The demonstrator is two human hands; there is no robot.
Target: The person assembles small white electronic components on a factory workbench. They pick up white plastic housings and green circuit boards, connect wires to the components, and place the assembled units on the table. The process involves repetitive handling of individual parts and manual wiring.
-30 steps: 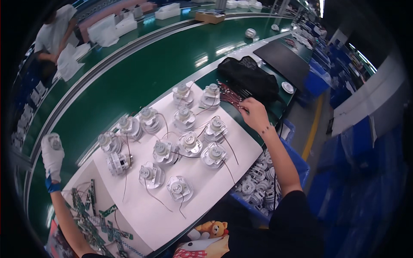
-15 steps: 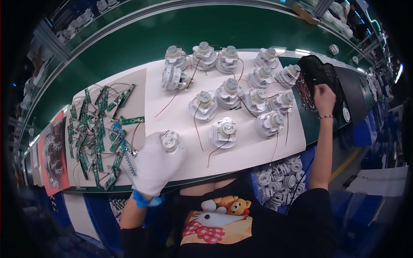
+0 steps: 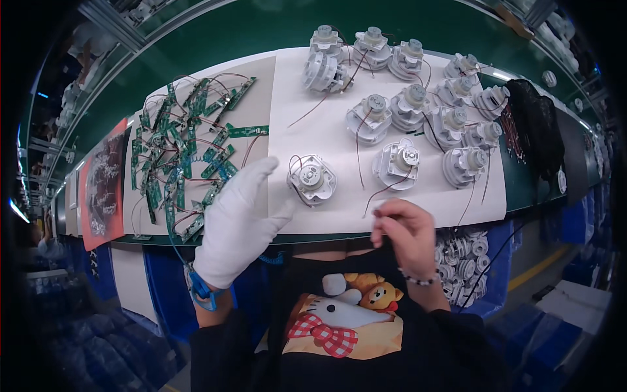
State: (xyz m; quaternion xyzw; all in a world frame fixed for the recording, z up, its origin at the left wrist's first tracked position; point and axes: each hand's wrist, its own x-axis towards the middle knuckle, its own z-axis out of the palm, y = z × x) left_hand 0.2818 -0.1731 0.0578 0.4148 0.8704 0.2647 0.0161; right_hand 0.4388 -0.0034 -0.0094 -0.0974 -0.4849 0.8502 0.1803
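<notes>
- The left hand (image 3: 236,225), in a white glove with a blue strap at the wrist, hovered over the front edge of the worktop (image 3: 326,134), fingers spread apart and holding nothing.
- Just beside its thumb, at about 2 o'clock from the glove, a round white housing (image 3: 312,179) with thin red-brown wires lay alone on the white sheet, apart from the glove.
- The bare right hand (image 3: 405,232), with a bead bracelet at the wrist, sat at the near edge of the worktop, fingers curled together; whether they pinched anything could not be told.
- At 12 o'clock from the right hand lay another white housing (image 3: 398,163), with a cluster of similar housings (image 3: 418,85) behind it toward 1 o'clock.
- At 10 o'clock from the glove, a pile of green circuit boards (image 3: 186,144) with wires covered a beige mat.
- At 4 o'clock from the right hand, below the worktop, a blue bin (image 3: 470,261) held more white parts.
</notes>
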